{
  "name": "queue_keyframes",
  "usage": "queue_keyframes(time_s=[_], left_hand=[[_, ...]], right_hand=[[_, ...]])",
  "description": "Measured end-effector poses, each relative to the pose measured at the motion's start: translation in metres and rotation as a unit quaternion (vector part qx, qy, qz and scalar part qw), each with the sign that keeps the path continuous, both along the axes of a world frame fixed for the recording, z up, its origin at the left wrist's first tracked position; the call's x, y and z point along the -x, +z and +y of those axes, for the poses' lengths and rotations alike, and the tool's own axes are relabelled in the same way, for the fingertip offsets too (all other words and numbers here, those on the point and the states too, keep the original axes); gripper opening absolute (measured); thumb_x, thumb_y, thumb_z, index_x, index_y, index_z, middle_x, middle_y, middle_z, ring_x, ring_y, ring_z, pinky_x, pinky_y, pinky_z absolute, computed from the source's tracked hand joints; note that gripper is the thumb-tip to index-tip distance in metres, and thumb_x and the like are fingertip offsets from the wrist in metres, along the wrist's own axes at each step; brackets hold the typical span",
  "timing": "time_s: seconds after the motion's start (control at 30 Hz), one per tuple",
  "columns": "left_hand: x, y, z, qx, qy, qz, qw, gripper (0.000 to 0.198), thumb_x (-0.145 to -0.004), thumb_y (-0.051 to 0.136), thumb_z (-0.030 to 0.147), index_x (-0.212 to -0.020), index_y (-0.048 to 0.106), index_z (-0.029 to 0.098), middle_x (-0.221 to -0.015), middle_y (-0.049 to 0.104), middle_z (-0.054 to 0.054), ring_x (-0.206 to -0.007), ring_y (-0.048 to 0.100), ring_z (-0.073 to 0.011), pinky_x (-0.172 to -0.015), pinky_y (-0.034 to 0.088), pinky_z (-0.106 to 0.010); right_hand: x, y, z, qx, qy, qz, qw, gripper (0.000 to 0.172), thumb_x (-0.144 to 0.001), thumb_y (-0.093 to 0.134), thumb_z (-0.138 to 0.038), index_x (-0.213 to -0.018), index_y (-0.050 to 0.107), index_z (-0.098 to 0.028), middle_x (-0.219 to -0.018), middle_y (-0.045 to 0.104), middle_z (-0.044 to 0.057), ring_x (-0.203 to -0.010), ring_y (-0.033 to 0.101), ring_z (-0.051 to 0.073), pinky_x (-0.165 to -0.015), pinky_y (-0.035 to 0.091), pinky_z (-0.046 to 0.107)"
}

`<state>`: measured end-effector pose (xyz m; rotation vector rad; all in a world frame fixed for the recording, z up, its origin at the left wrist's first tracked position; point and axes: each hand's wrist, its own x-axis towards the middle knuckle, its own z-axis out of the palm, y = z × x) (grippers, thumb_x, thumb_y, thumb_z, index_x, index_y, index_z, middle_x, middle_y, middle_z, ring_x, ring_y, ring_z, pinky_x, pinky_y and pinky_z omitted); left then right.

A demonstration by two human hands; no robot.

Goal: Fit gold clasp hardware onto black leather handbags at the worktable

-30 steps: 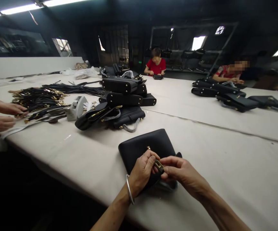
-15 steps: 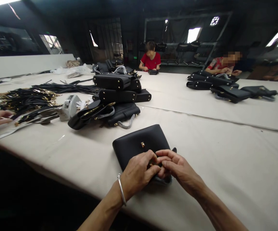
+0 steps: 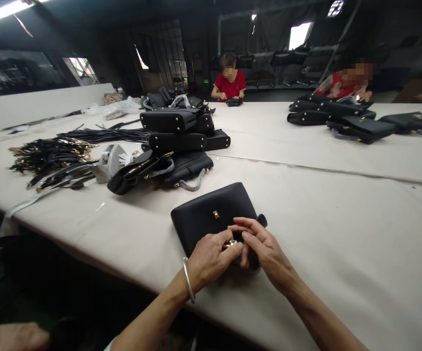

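A: What was the biggest thing around the fingers?

B: The pale table (image 3: 324,219); it stretched beneath them and far beyond. Across it, well past the fingertips, was a co-worker in a red top (image 3: 237,84).

A: And the black heap?

B: A stack of black handbags (image 3: 165,122), beyond the fingers and to their left. Farther left of them lay a bundle of dark straps (image 3: 57,151) with gold ends.

A: Where was the bag being handled?

B: That black bag (image 3: 200,219) lay on the table directly under the fingers, its far edge showing past them. A grey tape dispenser (image 3: 108,163) stood well apart, off to their left.

A: What were the hands doing?

B: The left hand (image 3: 211,256) had thumb and forefinger pinched together. The right hand (image 3: 269,248) curved in just beside it, fingers bent and close to one another; I couldn't tell whether they gripped anything.

A: Smaller things?

B: A silver bangle (image 3: 187,279) circled the wrist behind the left fingers. Between that thumb and forefinger was a shiny metal piece (image 3: 230,243), mostly hidden. Just beyond the left fingers, a little gold fitting (image 3: 216,214) sat on the bag's upper face.
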<state>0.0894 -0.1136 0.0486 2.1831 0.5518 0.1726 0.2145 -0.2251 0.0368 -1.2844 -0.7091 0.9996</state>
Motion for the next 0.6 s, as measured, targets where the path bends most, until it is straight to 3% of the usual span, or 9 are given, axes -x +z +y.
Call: queue_keyframes(time_s=[0.1,0.23,0.43,0.6], left_hand=[[-0.003,-0.004,-0.002,0.052,0.023,-0.032,0.998,0.027,-0.091,0.05,0.032,-0.068,0.05,0.018,-0.065,0.053,0.004,-0.061,0.046,-0.0122,-0.058,0.028,-0.026],[-0.009,-0.005,-0.003,0.09,0.036,-0.062,0.993,0.033,-0.093,0.048,0.038,-0.067,0.046,0.018,-0.065,0.048,0.004,-0.061,0.041,-0.0113,-0.057,0.027,-0.026],[-0.014,-0.009,0.003,0.197,0.011,-0.057,0.979,0.034,-0.091,0.049,0.044,-0.07,0.044,0.018,-0.065,0.042,0.004,-0.061,0.035,-0.0108,-0.056,0.027,-0.025],[-0.015,-0.012,0.004,0.286,0.029,-0.045,0.957,0.033,-0.095,0.041,0.04,-0.072,0.045,0.017,-0.063,0.046,0.003,-0.056,0.037,-0.0098,-0.051,0.028,-0.023]], right_hand=[[-0.003,-0.001,0.003,-0.003,0.001,0.001,1.0,0.037,-0.091,0.056,-0.042,-0.121,0.051,-0.021,-0.124,0.063,0.01,-0.046,0.058,0.006,-0.052,0.05,0.027],[-0.008,-0.005,0.006,-0.016,-0.011,-0.001,1.0,0.035,-0.092,0.057,-0.041,-0.121,0.052,-0.022,-0.121,0.065,0.009,-0.046,0.057,0.005,-0.055,0.05,0.027],[-0.016,-0.01,0.009,-0.023,-0.013,-0.001,1.0,0.032,-0.093,0.057,-0.039,-0.12,0.053,-0.023,-0.12,0.066,0.008,-0.044,0.057,0.005,-0.055,0.049,0.027],[-0.018,-0.012,0.009,-0.03,-0.004,0.004,1.0,0.032,-0.093,0.057,-0.039,-0.119,0.053,-0.022,-0.121,0.065,0.009,-0.046,0.059,0.006,-0.058,0.052,0.028]])
